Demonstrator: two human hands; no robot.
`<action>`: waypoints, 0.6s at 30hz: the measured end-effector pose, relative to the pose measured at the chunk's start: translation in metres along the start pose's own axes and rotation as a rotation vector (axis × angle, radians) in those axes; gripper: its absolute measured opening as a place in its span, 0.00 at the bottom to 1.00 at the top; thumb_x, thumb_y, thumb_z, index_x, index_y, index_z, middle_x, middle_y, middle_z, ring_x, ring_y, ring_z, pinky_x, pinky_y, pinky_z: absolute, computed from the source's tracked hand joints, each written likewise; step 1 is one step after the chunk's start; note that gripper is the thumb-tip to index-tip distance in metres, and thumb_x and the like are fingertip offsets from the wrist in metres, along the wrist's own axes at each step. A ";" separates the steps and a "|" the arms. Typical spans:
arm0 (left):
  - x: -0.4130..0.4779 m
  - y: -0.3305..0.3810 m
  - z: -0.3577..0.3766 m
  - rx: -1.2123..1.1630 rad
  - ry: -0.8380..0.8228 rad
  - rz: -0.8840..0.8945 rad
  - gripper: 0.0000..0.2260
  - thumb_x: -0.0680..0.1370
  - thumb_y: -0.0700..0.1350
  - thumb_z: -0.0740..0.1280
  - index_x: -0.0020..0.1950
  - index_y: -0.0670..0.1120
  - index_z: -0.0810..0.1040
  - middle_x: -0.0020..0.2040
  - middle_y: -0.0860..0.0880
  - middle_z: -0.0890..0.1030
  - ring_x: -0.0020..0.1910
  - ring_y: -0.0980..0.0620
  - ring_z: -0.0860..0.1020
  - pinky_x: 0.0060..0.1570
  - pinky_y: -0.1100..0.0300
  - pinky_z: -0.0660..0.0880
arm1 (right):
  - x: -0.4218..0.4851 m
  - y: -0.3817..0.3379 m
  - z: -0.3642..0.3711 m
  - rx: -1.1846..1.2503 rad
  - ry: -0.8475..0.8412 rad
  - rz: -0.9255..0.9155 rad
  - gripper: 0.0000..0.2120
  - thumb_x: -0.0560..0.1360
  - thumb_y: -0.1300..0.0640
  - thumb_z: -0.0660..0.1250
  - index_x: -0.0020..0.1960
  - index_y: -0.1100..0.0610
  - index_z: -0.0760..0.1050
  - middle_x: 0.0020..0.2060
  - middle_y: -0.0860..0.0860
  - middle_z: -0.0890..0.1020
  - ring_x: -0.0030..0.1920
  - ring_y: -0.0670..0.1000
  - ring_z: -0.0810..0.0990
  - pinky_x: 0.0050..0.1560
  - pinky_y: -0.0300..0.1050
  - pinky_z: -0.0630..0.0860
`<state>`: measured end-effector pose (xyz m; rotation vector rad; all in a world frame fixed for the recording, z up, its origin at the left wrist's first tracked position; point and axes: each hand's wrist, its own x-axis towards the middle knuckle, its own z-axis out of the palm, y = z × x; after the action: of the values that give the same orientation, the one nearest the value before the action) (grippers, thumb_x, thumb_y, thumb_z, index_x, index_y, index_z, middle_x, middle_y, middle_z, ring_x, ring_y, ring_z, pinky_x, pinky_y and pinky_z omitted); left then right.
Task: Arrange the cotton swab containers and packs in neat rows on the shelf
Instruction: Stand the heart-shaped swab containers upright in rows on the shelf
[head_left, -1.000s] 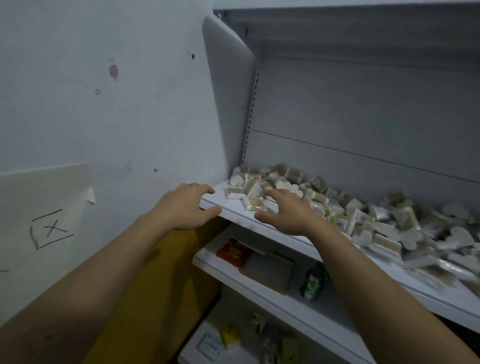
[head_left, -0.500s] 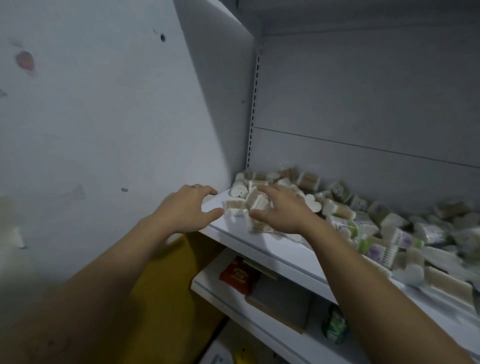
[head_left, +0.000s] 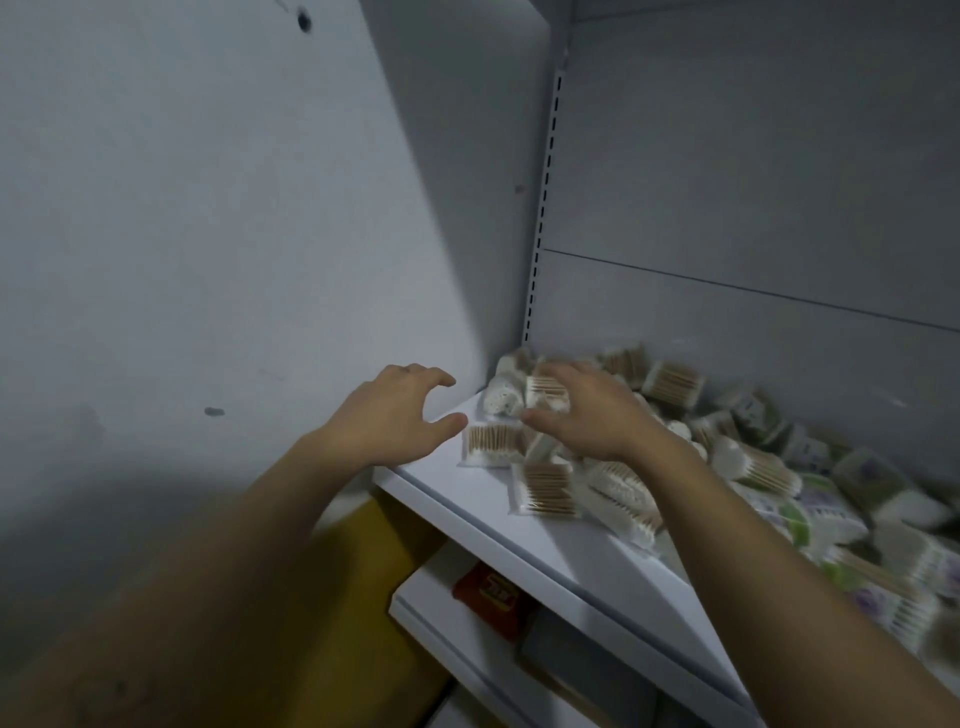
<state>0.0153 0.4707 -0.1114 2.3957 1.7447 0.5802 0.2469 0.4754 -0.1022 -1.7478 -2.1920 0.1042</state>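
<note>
While cotton swab packs lie heaped at the left end of the shelf, the left hand hovers spread and empty at the corner. The right hand pinches one upright pack. The light, slippery film wrappers probably handle best gripped gently by their edges.

Swab packs on shelf, left corner.

Bare shelf front; swab packs behind.
</note>
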 end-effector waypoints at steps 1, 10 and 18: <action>0.007 -0.004 0.002 -0.007 -0.003 0.009 0.25 0.78 0.61 0.63 0.73 0.55 0.67 0.72 0.53 0.68 0.71 0.52 0.64 0.68 0.51 0.66 | 0.006 0.000 0.000 -0.006 0.009 0.007 0.33 0.73 0.37 0.64 0.74 0.49 0.62 0.73 0.52 0.66 0.71 0.56 0.65 0.69 0.57 0.64; 0.089 -0.037 0.017 -0.111 -0.025 0.168 0.26 0.77 0.63 0.61 0.72 0.54 0.67 0.72 0.51 0.69 0.69 0.49 0.67 0.66 0.49 0.68 | 0.060 -0.014 -0.003 -0.103 0.001 0.137 0.36 0.73 0.37 0.65 0.76 0.49 0.59 0.73 0.52 0.65 0.71 0.55 0.64 0.69 0.53 0.65; 0.149 -0.042 0.056 -0.180 -0.135 0.217 0.28 0.77 0.64 0.60 0.73 0.53 0.66 0.70 0.49 0.71 0.68 0.47 0.69 0.67 0.49 0.67 | 0.071 0.017 -0.009 -0.199 -0.001 0.295 0.39 0.72 0.37 0.67 0.76 0.48 0.57 0.73 0.51 0.65 0.70 0.54 0.66 0.67 0.53 0.67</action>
<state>0.0381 0.6305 -0.1416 2.4486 1.3303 0.5588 0.2523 0.5463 -0.0835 -2.1728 -1.9877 -0.0451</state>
